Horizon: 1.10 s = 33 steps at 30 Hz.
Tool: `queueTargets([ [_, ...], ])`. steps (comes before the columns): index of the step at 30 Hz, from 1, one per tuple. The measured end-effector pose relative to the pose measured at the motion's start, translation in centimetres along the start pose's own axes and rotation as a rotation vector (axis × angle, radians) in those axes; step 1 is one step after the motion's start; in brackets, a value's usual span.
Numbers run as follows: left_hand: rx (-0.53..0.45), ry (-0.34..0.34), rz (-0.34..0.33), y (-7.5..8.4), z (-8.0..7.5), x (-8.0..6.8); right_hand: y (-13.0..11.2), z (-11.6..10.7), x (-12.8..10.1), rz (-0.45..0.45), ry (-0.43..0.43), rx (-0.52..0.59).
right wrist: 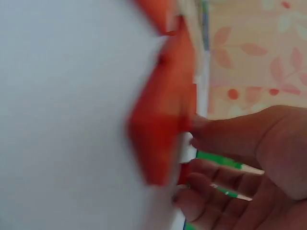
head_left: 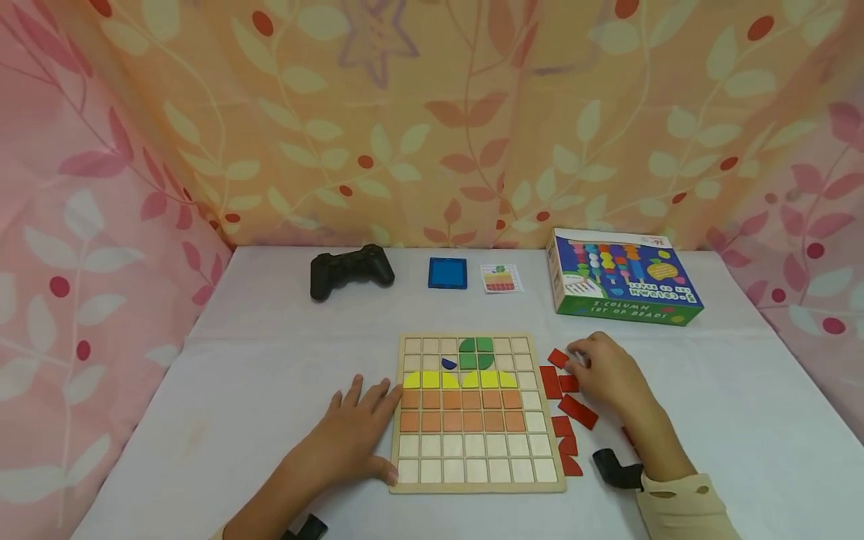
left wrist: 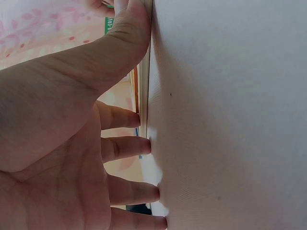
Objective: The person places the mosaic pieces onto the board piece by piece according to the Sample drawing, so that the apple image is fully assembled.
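Hands: left [head_left: 351, 435] steadies puzzle board [head_left: 478, 480], right [head_left: 604, 371] touches red tiles [head_left: 577, 410].

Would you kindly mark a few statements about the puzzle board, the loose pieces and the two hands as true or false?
1. The left hand lies flat against the left edge of the wooden puzzle board. True.
2. The loose red pieces lie to the left of the board. False: they lie on the table along its right side.
3. The right hand is at the red pieces, its fingers touching the upper ones. True.
4. The yellow row sits below the orange rows. False: it sits directly above them.
5. The black game controller rests on the board. False: it lies on the table near the back, apart from the board.
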<state>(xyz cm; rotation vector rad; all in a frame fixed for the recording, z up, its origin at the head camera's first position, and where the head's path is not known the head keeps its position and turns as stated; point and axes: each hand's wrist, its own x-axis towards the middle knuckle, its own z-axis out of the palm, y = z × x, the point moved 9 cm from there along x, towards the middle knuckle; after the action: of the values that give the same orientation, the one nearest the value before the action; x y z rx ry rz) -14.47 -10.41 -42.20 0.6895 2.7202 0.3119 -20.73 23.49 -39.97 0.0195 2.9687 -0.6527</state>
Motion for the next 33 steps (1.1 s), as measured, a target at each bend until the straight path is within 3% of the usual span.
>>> queueTargets([
  [4,-0.007,-0.003,0.005,0.1,0.0,-0.1,0.9,0.4,0.2,0.023,0.006,0.019],
  [11,-0.011,-0.004,-0.001,0.0,-0.1,-0.2,-0.2,0.2,0.5,-0.058,0.031,0.001],
  [21,-0.011,-0.009,0.003,0.3,-0.2,-0.1,-1.2,0.2,0.0,-0.027,0.008,0.038],
  [28,-0.009,-0.006,0.006,0.4,-0.3,-0.2,-5.8,0.9,-1.9,-0.132,0.01,0.077],
  [33,-0.018,-0.009,0.001,0.3,-0.2,-0.2,-11.1,2.8,-3.5,-0.301,0.008,0.024],
])
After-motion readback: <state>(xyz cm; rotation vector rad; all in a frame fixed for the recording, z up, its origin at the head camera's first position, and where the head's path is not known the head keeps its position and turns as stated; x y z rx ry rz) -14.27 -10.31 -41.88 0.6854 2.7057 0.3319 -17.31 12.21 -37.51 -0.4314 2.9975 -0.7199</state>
